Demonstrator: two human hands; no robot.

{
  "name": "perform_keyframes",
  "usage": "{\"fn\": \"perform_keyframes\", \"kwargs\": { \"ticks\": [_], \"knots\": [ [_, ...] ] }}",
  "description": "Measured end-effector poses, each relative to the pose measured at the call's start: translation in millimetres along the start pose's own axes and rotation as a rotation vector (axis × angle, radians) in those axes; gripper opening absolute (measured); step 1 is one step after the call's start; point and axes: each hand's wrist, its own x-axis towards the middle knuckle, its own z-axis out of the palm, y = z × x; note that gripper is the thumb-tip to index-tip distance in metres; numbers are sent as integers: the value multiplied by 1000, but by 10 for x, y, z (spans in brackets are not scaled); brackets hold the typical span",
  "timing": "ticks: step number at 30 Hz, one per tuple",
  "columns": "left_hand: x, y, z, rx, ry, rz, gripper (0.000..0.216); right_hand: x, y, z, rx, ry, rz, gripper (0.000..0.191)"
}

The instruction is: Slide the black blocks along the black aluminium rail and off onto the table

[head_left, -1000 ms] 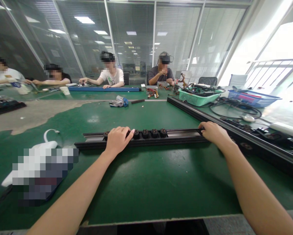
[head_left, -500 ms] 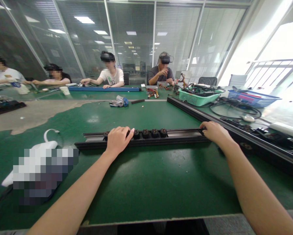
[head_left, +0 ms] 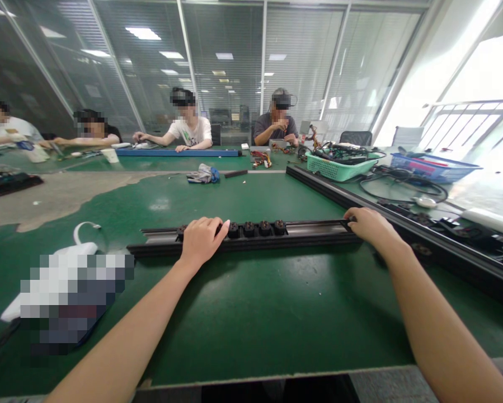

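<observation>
A long black power strip housing lies crosswise on the green table, its open channel facing up with a bare metal floor at both ends. Several black socket modules sit in a row in the middle of that channel. Over the left part of the row rests my left hand, its fingers wrapped over the far side and the thumb lying along the sockets. At the right end of the housing my right hand pinches a small black part, mostly hidden by the fingers.
A longer black rail runs diagonally on the right. Behind it stand a green basket of cables and a blue basket. A crumpled glove lies further back. A white object, partly blurred, lies left. Several people work across the table.
Both hands keep their places on the housing. The view has shifted very slightly; a co-worker's hand at the blue bar has moved a little to the left.
</observation>
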Motion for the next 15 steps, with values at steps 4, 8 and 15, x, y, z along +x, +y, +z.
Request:
{"fn": "perform_keyframes", "kwargs": {
  "ticks": [4, 8, 15],
  "knots": [
    [2, 3, -3, -13, 4, 3, 58, 8, -2, 6, -3, -1, 13, 37],
    [1, 8, -11, -13, 2, 0, 57, -21, -27, -32, -11, -8, 44, 38],
    [-1, 9, -2, -9, 0, -5, 57, -48, 4, -69, -49, 4, 100, 37]
  ]
}}
